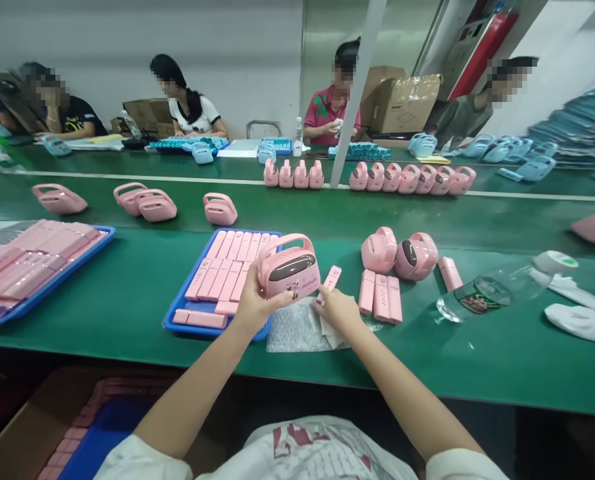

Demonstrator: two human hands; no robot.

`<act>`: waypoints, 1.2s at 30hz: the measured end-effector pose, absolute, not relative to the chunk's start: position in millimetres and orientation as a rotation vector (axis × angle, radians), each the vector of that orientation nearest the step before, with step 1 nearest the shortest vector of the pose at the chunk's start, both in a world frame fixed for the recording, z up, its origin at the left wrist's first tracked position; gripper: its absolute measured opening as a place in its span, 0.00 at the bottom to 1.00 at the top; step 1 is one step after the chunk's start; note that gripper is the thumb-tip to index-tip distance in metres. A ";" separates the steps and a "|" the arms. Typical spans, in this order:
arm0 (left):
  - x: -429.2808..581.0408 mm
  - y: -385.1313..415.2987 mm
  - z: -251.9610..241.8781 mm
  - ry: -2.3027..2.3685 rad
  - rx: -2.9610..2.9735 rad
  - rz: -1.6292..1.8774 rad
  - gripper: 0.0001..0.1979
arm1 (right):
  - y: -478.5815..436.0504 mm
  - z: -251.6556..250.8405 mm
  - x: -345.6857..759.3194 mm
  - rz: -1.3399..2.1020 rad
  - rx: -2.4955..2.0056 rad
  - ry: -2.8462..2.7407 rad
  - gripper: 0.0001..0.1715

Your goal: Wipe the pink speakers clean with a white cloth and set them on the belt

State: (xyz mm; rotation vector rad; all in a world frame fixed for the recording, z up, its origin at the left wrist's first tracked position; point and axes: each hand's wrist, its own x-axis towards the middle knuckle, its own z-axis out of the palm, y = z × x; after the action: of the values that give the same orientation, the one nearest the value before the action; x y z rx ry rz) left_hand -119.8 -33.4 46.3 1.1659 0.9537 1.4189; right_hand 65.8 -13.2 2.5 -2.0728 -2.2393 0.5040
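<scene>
My left hand (255,303) is closed round the side of a pink handled device (293,272), which looks like a small portable speaker. It has a carrying loop on top, a dark glossy oval panel and a printed picture below that panel. Just right of it, my right hand (338,312) has its fingers closed on a slim pink bar (331,277) with small marks on its face. The device and the bar are held above a bubble-wrap sheet (292,330). Behind my left hand, a blue tray (175,313) holds rows of similar pink bars.
Two pink devices (379,250) stand at right behind several loose bars (381,297). A water bottle (497,290) leans beside white gloves (582,320). Another tray (52,280) of pink parts lies left. More devices (220,208) line the green surface. Co-workers sit opposite.
</scene>
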 end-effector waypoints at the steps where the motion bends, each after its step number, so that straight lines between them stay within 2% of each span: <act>1: -116.7 -18.2 50.2 0.986 1.204 1.390 0.39 | -9.5 2.7 69.8 0.537 -2.046 -2.249 0.24; 8: -79.1 122.6 57.4 1.364 1.471 1.084 0.35 | 44.5 30.1 114.5 0.708 -1.886 -2.213 0.20; 12: -53.6 204.5 43.0 1.597 1.512 1.054 0.35 | 117.2 44.8 106.0 0.639 -1.964 -2.147 0.22; 15: -39.0 250.3 29.4 1.792 1.490 1.066 0.38 | 178.2 40.8 90.5 0.602 -2.074 -2.123 0.20; 17: -32.4 270.8 20.8 1.893 1.468 1.045 0.37 | 211.9 32.4 83.5 0.584 -2.128 -2.119 0.19; 23: -34.1 290.7 1.9 1.970 1.616 0.768 0.24 | 253.0 3.5 77.6 0.553 -2.126 -2.210 0.22; 28: -69.4 288.0 18.1 1.969 1.833 0.479 0.21 | 245.2 4.6 74.5 0.568 -2.064 -2.346 0.38; 29: -81.5 287.1 27.2 1.987 1.881 0.435 0.21 | 240.9 8.6 74.7 0.580 -2.035 -2.386 0.35; 32: -128.2 282.9 60.1 2.151 1.989 0.350 0.21 | 222.1 25.2 78.8 0.644 -1.865 -2.532 0.18; 33: -145.7 280.7 70.3 2.251 1.986 0.327 0.22 | 214.0 31.2 81.2 0.673 -1.795 -2.575 0.15; 36: -193.6 271.4 90.8 2.493 1.866 0.180 0.21 | 186.6 47.1 90.4 0.708 -1.677 -2.633 0.20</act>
State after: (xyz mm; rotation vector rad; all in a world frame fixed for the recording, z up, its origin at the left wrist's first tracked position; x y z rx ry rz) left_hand -193.6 271.4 90.8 1.8656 2.4932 0.1799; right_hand 90.4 186.6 47.1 -1.6774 -2.6327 0.7082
